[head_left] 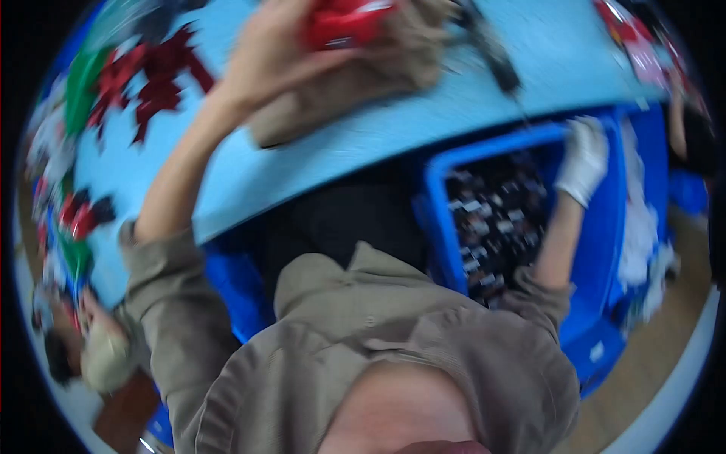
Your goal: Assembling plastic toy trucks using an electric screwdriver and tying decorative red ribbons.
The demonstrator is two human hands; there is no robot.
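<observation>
My bare left hand (276,57) is raised over the table at the top of the view, its fingers closed round a shiny red object (348,23); blur and the picture's edge hide its exact kind. Beneath it lies a brown cloth item (348,94), bunched on the table. My right hand (584,160), in a white glove, is at the far right corner of a blue bin (446,227), fingers stretched out and nothing visible in them. Inside the bin are many small black pieces (499,219) with white marks.
The light blue table (249,178) spans the front. Dark red jagged scraps (162,83) lie on its left, and a dark rod-shaped tool (491,53) near the top. White cloth (635,227) hangs beside the bin. Other people (106,348) are at both sides.
</observation>
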